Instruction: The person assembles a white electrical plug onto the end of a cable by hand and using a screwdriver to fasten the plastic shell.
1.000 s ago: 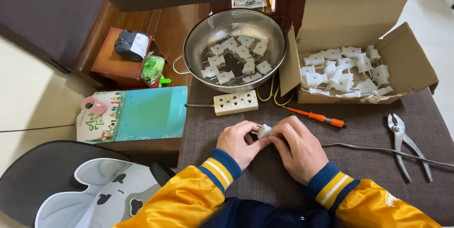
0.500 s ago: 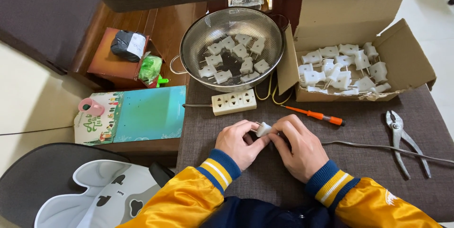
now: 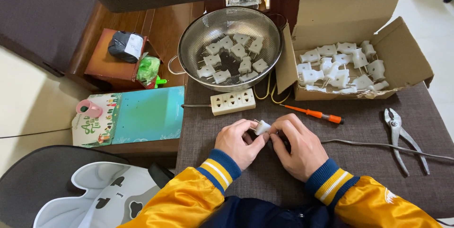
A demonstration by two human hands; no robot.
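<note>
— Plug (image 3: 261, 127), white, is pinched between both hands just nearer than the power strip (image 3: 232, 102): left hand (image 3: 238, 141) closed on its near-left end, right hand (image 3: 296, 145) curled against its right side, fingertips meeting over it.

— Why hold it there?

— Judging by the grip, to keep it steady while working at it, with the grey cable (image 3: 388, 146) leading off right of the hands. Its long axis runs roughly left to right, tilted slightly; I cannot tell which way the prongs face.

— And beyond the power strip?

— An orange screwdriver (image 3: 314, 113) lies just right of it, pliers (image 3: 402, 136) further right. Behind it sits a metal colander (image 3: 194, 43) of plugs; behind-right, a cardboard box (image 3: 406, 43) holds more.
</note>
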